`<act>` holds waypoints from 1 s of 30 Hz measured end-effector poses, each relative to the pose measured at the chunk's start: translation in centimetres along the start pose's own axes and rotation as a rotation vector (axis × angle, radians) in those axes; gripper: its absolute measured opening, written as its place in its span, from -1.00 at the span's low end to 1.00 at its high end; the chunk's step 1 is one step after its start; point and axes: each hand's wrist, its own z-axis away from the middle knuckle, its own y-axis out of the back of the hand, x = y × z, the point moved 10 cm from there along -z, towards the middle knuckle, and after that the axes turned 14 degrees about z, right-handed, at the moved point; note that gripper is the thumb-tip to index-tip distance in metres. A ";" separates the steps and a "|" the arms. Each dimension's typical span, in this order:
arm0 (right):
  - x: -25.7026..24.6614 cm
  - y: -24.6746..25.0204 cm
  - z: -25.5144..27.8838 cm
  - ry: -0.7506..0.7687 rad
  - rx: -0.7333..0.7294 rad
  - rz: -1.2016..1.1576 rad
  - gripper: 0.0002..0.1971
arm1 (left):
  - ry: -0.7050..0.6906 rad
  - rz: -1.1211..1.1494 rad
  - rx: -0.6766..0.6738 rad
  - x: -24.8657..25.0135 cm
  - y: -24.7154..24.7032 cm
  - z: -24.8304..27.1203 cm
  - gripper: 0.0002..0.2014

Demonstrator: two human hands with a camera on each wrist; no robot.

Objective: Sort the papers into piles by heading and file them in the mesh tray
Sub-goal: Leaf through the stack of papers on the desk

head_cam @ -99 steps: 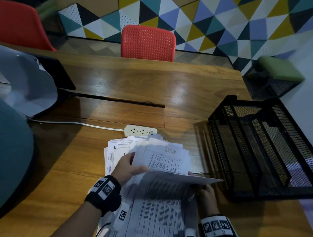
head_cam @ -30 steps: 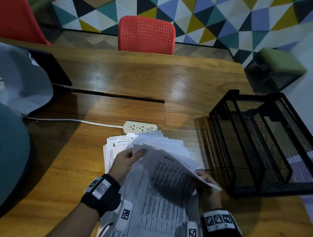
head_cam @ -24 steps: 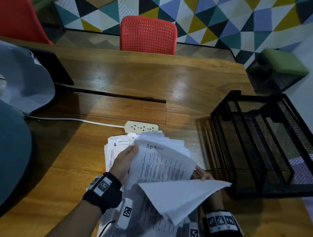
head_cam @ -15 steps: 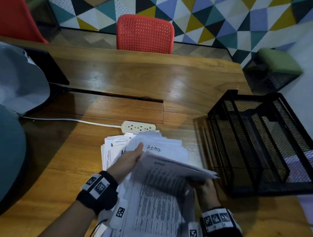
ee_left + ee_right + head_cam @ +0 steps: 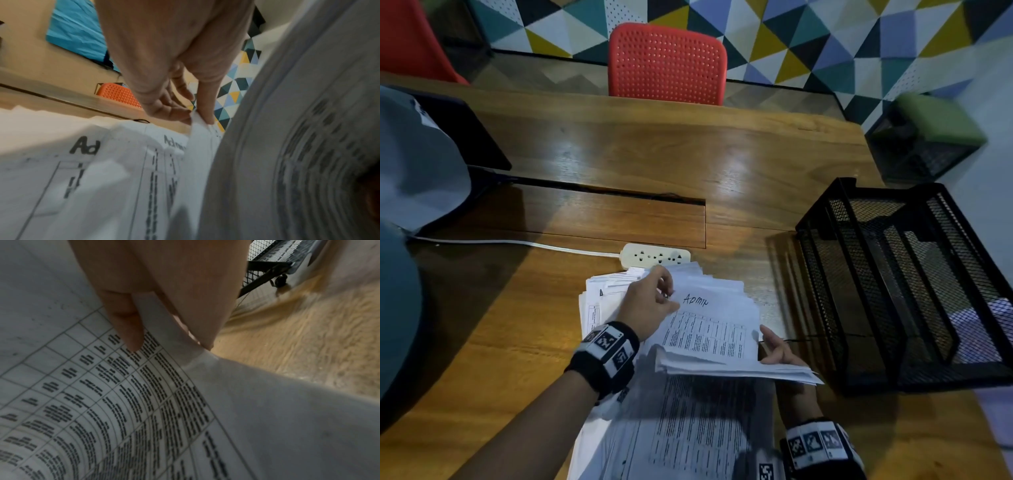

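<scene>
My left hand (image 5: 650,308) pinches the top corner of the papers (image 5: 709,329), my right hand (image 5: 779,353) grips their right edge, nearer the mesh tray (image 5: 822,274) at the table's right edge.

Thin matt printed papers (image 5: 709,339) under my fingers, glossy varnished wooden desk (image 5: 654,154) beyond them, black wire-mesh metal tray (image 5: 893,281) off my right hand, perforated red plastic chair (image 5: 667,63) far ahead.

White papers (image 5: 709,329) w/ black printed tables, black mesh tray (image 5: 893,284), brown wood-grain table (image 5: 654,154), red perforated chair (image 5: 667,63), multicolour triangle-pattern wall (image 5: 808,31).
</scene>
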 end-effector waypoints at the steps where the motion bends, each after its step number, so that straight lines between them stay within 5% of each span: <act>1: 0.0 0.2 0.0 -0.019 0.024 0.020 -0.42 | 0.014 0.093 -0.025 -0.1 0.0 0.4 -0.60; 6: 0.6 0.1 -1.5 -0.057 -0.023 0.050 -0.47 | 0.055 0.392 -0.130 -0.6 0.3 1.9 -0.50; 11: -0.5 0.8 0.6 0.016 0.170 0.132 -0.31 | 0.028 0.376 -0.096 0.2 0.5 2.3 -0.84; 14: -0.9 0.0 0.5 0.032 0.177 0.104 -0.23 | 0.075 0.424 -0.163 0.1 -0.5 2.6 -0.85; 16: -0.6 -0.2 -0.2 0.009 0.143 0.088 -0.36 | 0.126 0.505 -0.184 -0.5 -0.8 2.8 -0.79; 19: -0.2 0.3 0.9 -0.037 0.193 0.174 -0.58 | 0.138 0.562 -0.124 -1.3 -0.2 2.6 -0.39; 21: -0.6 0.3 1.7 -0.024 0.213 0.196 -0.44 | 0.139 0.556 -0.085 -1.8 0.1 2.5 -0.50; 25: -0.5 -1.3 1.3 -0.136 0.069 0.227 -0.88 | 0.290 0.646 -0.036 -4.0 0.2 2.6 -0.68; 28: -0.3 -1.7 0.3 -0.141 0.000 0.227 -0.50 | 0.250 0.559 -0.015 -4.1 1.2 2.6 -0.71; 30: -0.7 -1.3 -0.2 -0.088 0.010 0.075 -0.42 | 0.214 0.550 -0.001 -3.9 1.6 2.7 -0.75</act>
